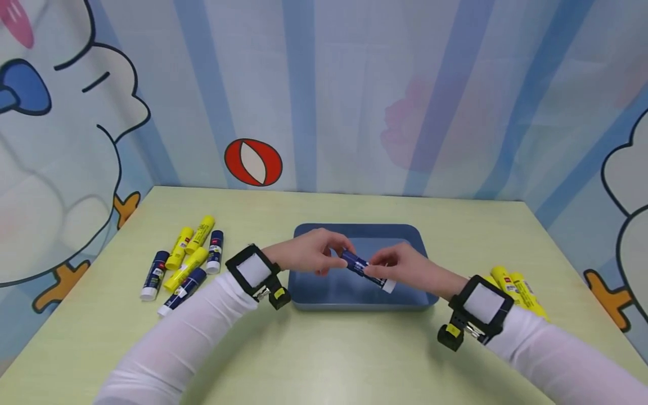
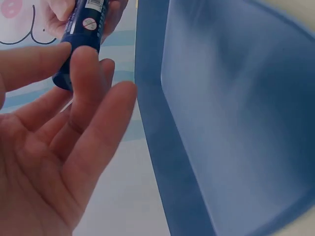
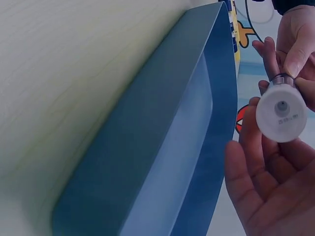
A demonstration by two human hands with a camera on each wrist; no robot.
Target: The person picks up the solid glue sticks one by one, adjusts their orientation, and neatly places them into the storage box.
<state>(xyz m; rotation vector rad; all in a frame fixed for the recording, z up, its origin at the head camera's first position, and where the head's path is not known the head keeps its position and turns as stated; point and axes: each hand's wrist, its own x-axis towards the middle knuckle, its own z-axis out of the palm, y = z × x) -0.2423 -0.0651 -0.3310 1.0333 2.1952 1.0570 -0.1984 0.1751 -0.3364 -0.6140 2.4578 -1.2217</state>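
Both hands (image 1: 309, 252) (image 1: 400, 267) pinch blue glue stick (image 1: 360, 265) over tray (image 1: 415, 301).

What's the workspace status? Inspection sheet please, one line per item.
Surface: pale green table.
Job's things: blue glue stick held over blue tray.
Clutter: glue sticks at left; yellow sticks at right.
Grips: left hand pinches the stick's dark end; right hand holds its white-capped end.
Cables: nothing seen.
Surroundings: cartoon-printed backdrop; wrist cameras strapped over white sleeves.
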